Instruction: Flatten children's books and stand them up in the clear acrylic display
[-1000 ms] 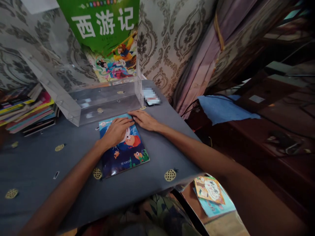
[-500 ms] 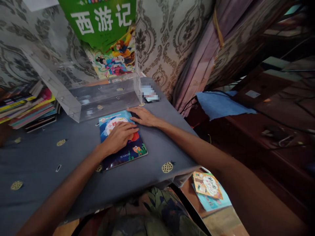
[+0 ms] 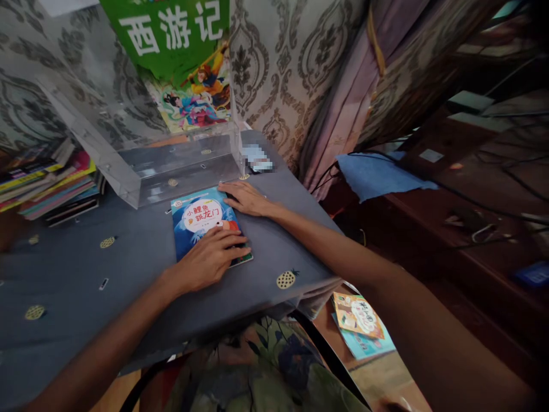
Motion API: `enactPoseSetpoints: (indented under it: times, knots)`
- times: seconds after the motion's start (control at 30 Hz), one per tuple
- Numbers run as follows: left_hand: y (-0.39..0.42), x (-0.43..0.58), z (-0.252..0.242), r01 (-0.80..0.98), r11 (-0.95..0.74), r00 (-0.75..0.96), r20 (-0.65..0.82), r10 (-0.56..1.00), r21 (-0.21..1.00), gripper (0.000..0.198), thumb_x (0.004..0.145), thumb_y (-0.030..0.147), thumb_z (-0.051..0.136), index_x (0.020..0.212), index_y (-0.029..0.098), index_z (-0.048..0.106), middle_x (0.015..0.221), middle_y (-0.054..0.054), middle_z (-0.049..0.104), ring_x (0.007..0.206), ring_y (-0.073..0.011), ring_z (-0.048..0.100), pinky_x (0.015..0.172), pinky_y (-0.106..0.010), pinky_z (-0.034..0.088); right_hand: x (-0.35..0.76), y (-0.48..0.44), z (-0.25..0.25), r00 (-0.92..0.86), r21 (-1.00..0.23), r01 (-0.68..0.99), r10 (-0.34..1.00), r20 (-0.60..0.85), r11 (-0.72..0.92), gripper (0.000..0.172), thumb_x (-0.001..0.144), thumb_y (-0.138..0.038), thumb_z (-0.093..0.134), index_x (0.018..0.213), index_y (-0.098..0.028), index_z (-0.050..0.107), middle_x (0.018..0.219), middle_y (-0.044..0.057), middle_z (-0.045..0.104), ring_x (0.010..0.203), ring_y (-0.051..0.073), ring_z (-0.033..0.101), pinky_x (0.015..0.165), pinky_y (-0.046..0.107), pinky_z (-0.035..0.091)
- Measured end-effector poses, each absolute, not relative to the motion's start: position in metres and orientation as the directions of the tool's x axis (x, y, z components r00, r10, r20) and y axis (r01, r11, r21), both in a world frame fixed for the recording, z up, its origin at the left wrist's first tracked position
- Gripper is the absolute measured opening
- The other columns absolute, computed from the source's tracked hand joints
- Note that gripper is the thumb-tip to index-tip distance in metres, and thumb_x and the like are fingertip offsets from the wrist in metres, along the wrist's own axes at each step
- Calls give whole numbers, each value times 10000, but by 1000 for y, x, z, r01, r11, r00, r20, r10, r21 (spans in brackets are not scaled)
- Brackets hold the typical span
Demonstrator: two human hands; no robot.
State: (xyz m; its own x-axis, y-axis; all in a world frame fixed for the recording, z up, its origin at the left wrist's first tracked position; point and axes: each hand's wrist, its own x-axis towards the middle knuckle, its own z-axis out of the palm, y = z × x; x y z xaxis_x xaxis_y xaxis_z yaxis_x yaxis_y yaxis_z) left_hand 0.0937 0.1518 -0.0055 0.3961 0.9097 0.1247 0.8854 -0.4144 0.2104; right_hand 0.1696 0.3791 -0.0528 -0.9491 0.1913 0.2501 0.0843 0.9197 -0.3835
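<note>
A blue picture book [image 3: 201, 220] lies flat on the grey cloth of the table [image 3: 77, 274]. My left hand [image 3: 210, 257] rests flat on the book's near end, fingers stretched out and covering its lower cover. At the book's far right corner my right hand [image 3: 244, 198] lies flat with its fingers spread, touching the book's edge. Just beyond the book stands a clear plastic stand [image 3: 171, 166], and a green picture book [image 3: 180, 63] leans upright inside it against the wall.
A stack of books [image 3: 47, 189] lies at the table's far left. A phone [image 3: 256, 158] lies beside the stand. Curtains and a blue cloth [image 3: 381, 174] on dark wooden furniture are to the right. Two more books [image 3: 360, 323] lie on the floor below the table's edge.
My left hand has slid along the blue book from its top toward its near end, uncovering the title. My right hand has stayed at the book's far right corner.
</note>
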Motion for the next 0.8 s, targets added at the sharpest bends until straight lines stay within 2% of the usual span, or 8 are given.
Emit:
enactPoseSetpoints:
  times: [0.2,0.33,0.47,0.63,0.8]
  knots:
    - [140,101,-8,887,-441,424,139,895,138,417,972,95,408,1312,235,607,1372,-77,628,1320,-236,532,1134,-549,363,173,375,-48,-962,-344,78,162,222,936,556,1011,-421,457,1483,-127,431,1581,150,391,1463,276,358,1195,496,255]
    - [136,103,-10,889,-449,431,163,887,92,425,951,77,441,1318,225,597,1361,-88,631,1312,-262,533,1105,-553,391,177,366,-42,-957,-311,129,201,211,942,541,1018,-393,440,1481,-113,442,1585,148,385,1485,295,313,1199,508,246]
    - [132,106,-12,884,-463,432,263,863,68,357,972,84,439,1246,208,632,1252,-79,677,1240,-234,572,1053,-468,455,186,355,-39,-955,-301,154,221,200,941,518,1027,-382,414,1475,-124,457,1582,137,393,1490,302,302,1190,535,258]
    - [129,108,-16,892,-451,409,367,835,34,265,999,131,448,1138,186,667,1061,-79,696,1013,-201,629,885,-367,533,219,336,-40,-969,-296,81,144,199,952,579,1029,-476,382,1513,-160,403,1594,146,364,1500,297,285,1184,571,253]
    - [127,109,-17,887,-461,438,394,808,-42,242,990,113,453,1096,167,664,1047,-70,702,974,-188,626,895,-347,530,261,310,-37,-976,-305,50,111,187,951,623,1019,-496,410,1543,-167,344,1601,142,351,1504,284,279,1200,565,235]
